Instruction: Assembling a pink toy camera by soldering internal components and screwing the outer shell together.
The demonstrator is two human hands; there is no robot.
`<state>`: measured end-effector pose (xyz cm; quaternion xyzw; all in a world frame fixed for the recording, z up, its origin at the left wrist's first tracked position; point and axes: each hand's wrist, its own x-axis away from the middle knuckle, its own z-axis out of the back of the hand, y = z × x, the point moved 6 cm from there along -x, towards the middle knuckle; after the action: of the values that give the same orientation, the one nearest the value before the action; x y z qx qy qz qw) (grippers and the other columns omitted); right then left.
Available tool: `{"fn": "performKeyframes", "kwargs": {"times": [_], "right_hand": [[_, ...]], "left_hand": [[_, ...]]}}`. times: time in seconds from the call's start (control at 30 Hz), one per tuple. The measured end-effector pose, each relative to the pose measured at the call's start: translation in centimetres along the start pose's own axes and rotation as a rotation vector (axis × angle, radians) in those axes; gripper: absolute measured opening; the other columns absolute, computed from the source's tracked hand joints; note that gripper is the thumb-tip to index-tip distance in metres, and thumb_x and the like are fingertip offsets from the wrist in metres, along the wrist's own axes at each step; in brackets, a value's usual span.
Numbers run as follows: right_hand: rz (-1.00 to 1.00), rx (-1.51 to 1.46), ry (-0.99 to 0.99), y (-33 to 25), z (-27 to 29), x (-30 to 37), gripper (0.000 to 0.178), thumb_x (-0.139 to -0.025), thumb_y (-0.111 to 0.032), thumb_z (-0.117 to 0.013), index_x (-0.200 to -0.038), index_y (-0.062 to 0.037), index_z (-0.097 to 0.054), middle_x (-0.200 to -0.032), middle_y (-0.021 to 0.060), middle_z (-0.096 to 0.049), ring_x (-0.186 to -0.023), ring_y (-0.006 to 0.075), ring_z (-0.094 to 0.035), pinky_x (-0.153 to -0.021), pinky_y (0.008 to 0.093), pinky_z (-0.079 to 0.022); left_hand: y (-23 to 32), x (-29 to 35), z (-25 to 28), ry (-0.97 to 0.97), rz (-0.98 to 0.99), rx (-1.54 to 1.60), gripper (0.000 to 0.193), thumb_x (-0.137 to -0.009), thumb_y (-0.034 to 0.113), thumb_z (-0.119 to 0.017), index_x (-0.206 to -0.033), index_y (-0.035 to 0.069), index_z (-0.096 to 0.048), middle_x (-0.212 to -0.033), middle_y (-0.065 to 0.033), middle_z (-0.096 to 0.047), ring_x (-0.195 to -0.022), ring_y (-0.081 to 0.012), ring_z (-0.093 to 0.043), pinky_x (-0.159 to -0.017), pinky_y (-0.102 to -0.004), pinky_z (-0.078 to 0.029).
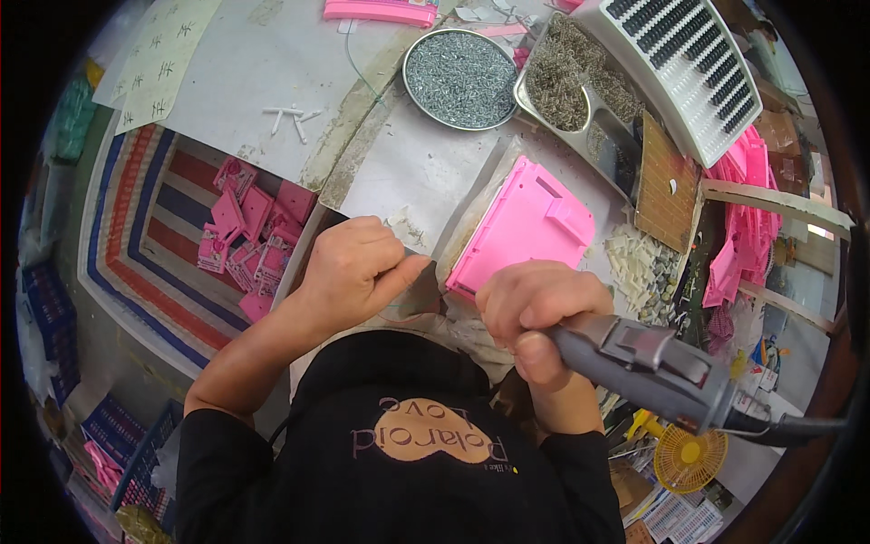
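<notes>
A pink plastic casing (530,222) lies tilted on a wrapped pad in front of me, its flat face up with a small raised block near the right end. My right hand (544,304) is wrapped around a dark grey electric screwdriver (648,363), over the casing's near edge. The screwdriver's cable runs off to the right; its tip is hidden behind the hand. Left of the casing, my left hand (355,267) is curled with the thumb pointing right, apart from the casing. Whether its fingers hold anything small is hidden.
Beyond the casing are a round dish (464,128) of small screws (460,77) and a metal tray of springs (557,86). A white rack (725,127) and a brown board (666,186) stand right, near loose white parts (633,258). Left, a striped bag (136,208) holds pink pieces (254,218).
</notes>
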<state>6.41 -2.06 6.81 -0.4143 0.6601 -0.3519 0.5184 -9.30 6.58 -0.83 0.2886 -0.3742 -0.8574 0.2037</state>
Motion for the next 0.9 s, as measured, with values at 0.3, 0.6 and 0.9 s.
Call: {"fn": "performKeyframes", "kwargs": {"times": [0.3, 0.6, 0.9], "right_hand": [[0.068, 0.16, 0.011, 1.5, -1.0, 0.6, 0.017, -0.078, 0.001, -0.074, -0.084, -0.0046, -0.059, -0.064, 0.0065, -0.059, -0.053, 0.021, -0.06, -0.055, 0.034, -0.052], [0.249, 0.086, 0.225, -8.5, 8.6, 0.4, 0.033, -0.095, -0.021, -0.071, -0.116, -0.0038, -0.052, -0.063, 0.0034, -0.053, -0.055, 0.0173, -0.054, -0.052, 0.0335, -0.046], [0.168, 0.145, 0.514, -3.8, 14.4, 5.1, 0.027, -0.095, -0.011, -0.065, -0.113, -0.0023, -0.047, -0.065, 0.005, -0.05, -0.053, 0.0135, -0.048, -0.053, 0.0325, -0.045]], "left_hand": [[-0.4, -2.2, 0.2, 0.092, 0.042, 0.1, 0.013, -0.083, 0.004, -0.077, -0.086, 0.003, -0.064, -0.08, -0.0093, -0.063, -0.071, -0.0279, -0.059, -0.064, -0.0381, -0.048], [-0.8, -13.2, -0.2, 0.181, -0.212, -0.339, 0.018, -0.084, 0.006, -0.076, -0.101, 0.003, -0.072, -0.105, -0.0129, -0.071, -0.096, -0.0319, -0.067, -0.087, -0.0432, -0.052], [5.9, -10.0, -8.6, -0.217, -0.364, -0.121, 0.021, -0.078, 0.011, -0.079, -0.098, 0.007, -0.074, -0.118, -0.0098, -0.067, -0.108, -0.0305, -0.063, -0.095, -0.0442, -0.049]]}}
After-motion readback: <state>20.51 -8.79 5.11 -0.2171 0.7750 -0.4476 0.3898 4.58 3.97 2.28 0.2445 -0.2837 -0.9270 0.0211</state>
